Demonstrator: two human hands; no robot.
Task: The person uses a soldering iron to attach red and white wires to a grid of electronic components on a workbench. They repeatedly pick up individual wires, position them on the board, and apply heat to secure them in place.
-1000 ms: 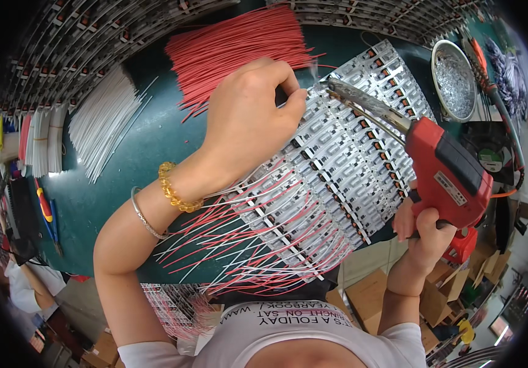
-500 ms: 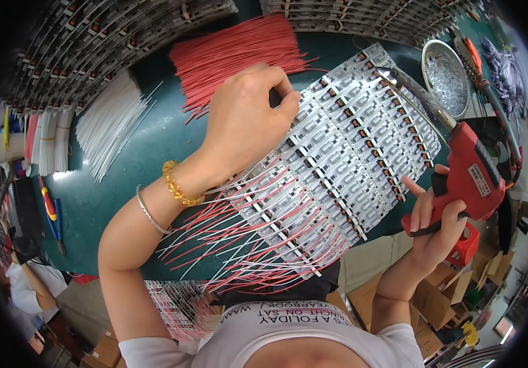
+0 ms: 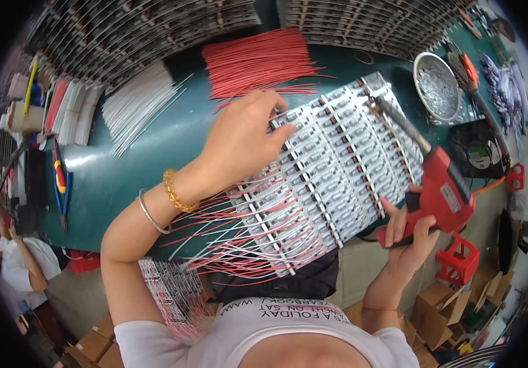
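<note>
A panel of joined circuit boards [image 3: 331,162] lies tilted on the table in front of me, its near end close to my waist. Red and white wires [image 3: 233,236] fan out leftward from its near rows. My left hand [image 3: 245,135] grips the panel's left edge, thumb on top, index finger a little apart from it; the other fingers are hidden. My right hand [image 3: 412,230] is wrapped round the handle of a red soldering gun [image 3: 440,196]. Its long metal barrel reaches over the panel's far right part; whether the tip touches is too small to tell.
Behind the panel lie loose red wires [image 3: 261,61], with white wires [image 3: 144,104] to their left. A metal bowl [image 3: 437,86] of shiny bits stands at right. Racked boards [image 3: 135,37] line the back. Pliers [image 3: 61,184] lie at left. A red stand [image 3: 458,260] is at lower right.
The panel has shifted toward me and turned slightly. My left thumb and index finger have parted. The soldering gun has moved left and nearer. My view has shifted too.
</note>
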